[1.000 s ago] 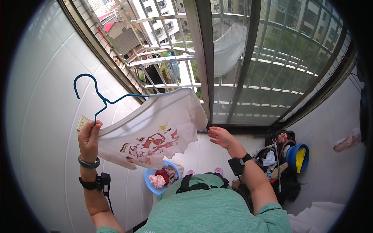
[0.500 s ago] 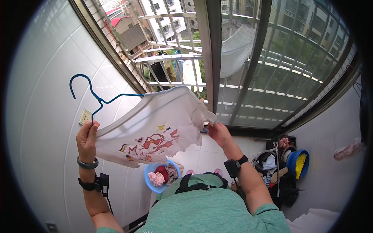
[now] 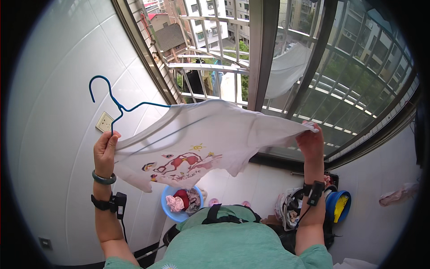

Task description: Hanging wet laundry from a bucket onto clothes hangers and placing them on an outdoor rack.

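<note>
A white T-shirt (image 3: 210,139) with a red cartoon print is stretched out in front of me, threaded onto a blue wire hanger (image 3: 117,106). My left hand (image 3: 105,152) grips the shirt's left side together with the hanger's lower wire; the hook sticks up above it. My right hand (image 3: 311,140) is raised at the right and pinches the shirt's far edge, pulling the cloth taut. Part of the hanger's bar shows through the fabric.
A barred window (image 3: 286,67) with laundry hanging outside fills the upper view. White tiled wall with a socket (image 3: 104,121) is at left. Below stand a blue basin (image 3: 172,210) of clothes and a blue bucket (image 3: 339,206) among items on the floor.
My right hand has moved up and to the right, taken the shirt's edge and pulled it out wide. The left hand and hanger stayed nearly in place.
</note>
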Tool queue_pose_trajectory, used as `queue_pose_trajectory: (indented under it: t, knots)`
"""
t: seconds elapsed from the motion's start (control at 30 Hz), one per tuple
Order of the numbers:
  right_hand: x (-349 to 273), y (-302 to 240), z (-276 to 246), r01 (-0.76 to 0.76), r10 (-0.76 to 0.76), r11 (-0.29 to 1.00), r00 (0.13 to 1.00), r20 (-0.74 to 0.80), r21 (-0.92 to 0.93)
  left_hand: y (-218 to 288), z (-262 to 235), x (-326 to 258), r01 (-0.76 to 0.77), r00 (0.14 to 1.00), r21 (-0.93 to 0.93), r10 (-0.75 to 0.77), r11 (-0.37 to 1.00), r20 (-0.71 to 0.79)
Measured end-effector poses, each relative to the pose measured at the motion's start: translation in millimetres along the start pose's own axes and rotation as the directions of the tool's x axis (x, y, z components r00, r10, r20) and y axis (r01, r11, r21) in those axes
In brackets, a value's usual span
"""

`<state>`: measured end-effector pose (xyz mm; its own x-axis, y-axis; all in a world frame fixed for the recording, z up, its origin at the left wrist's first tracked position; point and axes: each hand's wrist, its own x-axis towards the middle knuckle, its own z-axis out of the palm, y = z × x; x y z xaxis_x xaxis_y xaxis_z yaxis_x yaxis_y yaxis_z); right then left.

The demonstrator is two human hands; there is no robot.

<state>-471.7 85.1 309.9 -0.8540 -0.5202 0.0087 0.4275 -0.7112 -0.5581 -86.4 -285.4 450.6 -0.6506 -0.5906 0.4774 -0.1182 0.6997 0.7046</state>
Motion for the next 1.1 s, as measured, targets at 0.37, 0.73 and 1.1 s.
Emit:
queue_pose_trajectory:
  t: [0.37,0.73,1.1]
  knots:
    - [11.0,4.7,-99.8,-0.097,0.071,0.892,0.995,-0.075,-0.442,10.1,21.6,1.1,-0.038,0.999,-0.107,0.038,0.994,-0.002]
    - [-37.2,42.0,5.2,0.333,-0.229,0.366,0.937,0.262,-0.869,26.0,97.2,-20.3,-0.322,0.917,0.061,0.296,0.945,0.267]
    - [-87.7,75.6,155.6,0.437,0.293,0.019,0.858,0.423,-0.899,27.5,159.0,-40.6,-0.376,0.865,-0.109,0.391,0.92,0.315]
